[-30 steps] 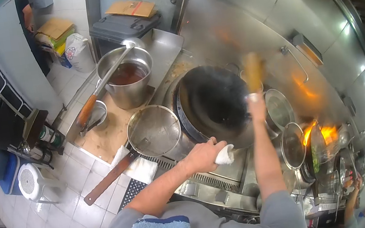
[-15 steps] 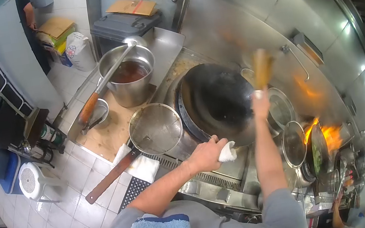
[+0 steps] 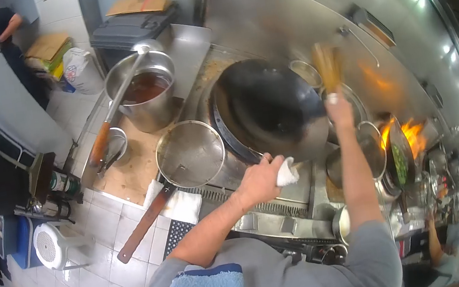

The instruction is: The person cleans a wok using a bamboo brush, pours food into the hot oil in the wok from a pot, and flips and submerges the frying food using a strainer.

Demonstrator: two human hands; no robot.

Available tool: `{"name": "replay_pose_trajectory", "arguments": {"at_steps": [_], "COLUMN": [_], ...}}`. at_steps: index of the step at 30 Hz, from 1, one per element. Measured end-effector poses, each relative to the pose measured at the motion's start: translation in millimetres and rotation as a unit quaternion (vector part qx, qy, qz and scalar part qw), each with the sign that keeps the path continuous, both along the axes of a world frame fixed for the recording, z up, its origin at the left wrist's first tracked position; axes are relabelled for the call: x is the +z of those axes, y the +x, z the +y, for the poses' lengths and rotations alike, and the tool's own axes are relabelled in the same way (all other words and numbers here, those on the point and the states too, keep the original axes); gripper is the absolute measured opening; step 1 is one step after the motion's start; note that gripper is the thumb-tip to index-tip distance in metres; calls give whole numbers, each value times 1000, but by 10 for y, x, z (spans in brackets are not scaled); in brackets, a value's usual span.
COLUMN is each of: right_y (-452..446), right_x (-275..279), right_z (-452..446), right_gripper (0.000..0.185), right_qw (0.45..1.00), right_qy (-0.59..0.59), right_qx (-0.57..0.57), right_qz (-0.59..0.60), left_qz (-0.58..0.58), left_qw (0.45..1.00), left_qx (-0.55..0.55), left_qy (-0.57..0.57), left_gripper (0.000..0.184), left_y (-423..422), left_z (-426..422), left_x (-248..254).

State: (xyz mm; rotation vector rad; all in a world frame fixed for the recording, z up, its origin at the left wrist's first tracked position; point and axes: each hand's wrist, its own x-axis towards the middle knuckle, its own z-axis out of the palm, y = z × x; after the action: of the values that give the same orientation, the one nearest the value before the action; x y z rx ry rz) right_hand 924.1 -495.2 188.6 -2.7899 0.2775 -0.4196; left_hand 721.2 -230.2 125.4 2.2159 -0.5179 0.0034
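Observation:
My left hand (image 3: 262, 180) is closed around a folded white cloth (image 3: 287, 171) at the near edge of a large black wok (image 3: 266, 107). The wok is tilted on its burner, with a dark, wet-looking inside. My right hand (image 3: 340, 113) grips a bamboo wok brush (image 3: 327, 65) by its white-banded end, bristles pointing up. The brush is raised beyond the wok's right side, slightly blurred. To the left of the wok lies a round mesh strainer (image 3: 190, 154) with a wooden handle.
A steel pot of reddish-brown liquid (image 3: 146, 88) stands at left with a long-handled ladle (image 3: 120, 95) across it. On the right, flames (image 3: 411, 135) rise around another wok (image 3: 401, 161) holding green food, near a co-worker's arm (image 3: 435, 243). Another person (image 3: 8, 34) stands far left.
My view has shifted, so the surroundings sit differently in it. My right hand and the brush are farther right from the wok. The wok looks more tilted, with my left hand still at its edge.

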Motion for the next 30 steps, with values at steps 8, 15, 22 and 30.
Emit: {"name": "replay_pose_trajectory", "arguments": {"at_steps": [8, 15, 22, 30], "right_y": [-617, 19, -630, 15], "right_x": [304, -59, -37, -140], "right_z": [262, -1, -76, -14], "right_gripper": [87, 58, 82, 54], "right_qw": [826, 996, 802, 985], "right_qy": [-21, -75, -12, -126], "right_qx": [280, 18, 376, 14], "right_qz": [489, 49, 464, 118], "left_qz": [16, 10, 3, 3], "left_qw": [1000, 1000, 1000, 1000], "left_qx": [-16, -3, -22, -20], "left_qy": [14, 2, 8, 3], "left_gripper": [59, 61, 69, 70], "left_y": [-30, -25, -34, -18], "left_z": [-12, -32, -9, -94], "left_x": [-1, -4, -88, -59]}}
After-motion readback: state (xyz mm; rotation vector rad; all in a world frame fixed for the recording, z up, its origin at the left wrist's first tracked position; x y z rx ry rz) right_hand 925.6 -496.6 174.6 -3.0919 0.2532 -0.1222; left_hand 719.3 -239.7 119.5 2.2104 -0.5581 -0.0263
